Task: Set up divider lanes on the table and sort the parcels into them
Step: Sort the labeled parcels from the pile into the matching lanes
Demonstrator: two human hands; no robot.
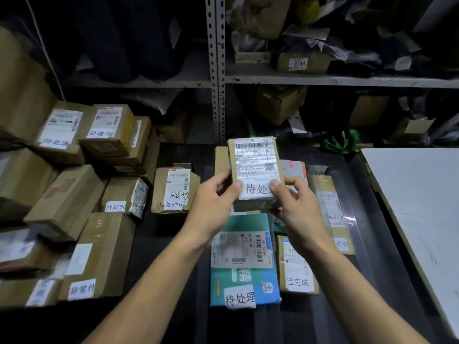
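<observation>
A small brown parcel (254, 165) with a white shipping label is held up above the dark table (171, 244). My left hand (214, 207) grips its left side and my right hand (295, 207) grips its right side, both thumbs on the label's lower edge. Below it lie a teal parcel (244, 261), a small brown parcel (296, 269) to the right, and a long narrow parcel (331, 212) further right. Dark strips (352, 192) run lengthwise on the table between them. A pile of brown parcels (82, 194) covers the left side.
A white board (422, 207) lies at the right of the table. Metal shelving (216, 70) with boxes and bags stands behind. A green bag (341, 141) sits at the table's far edge. One labelled brown box (173, 189) stands near the centre.
</observation>
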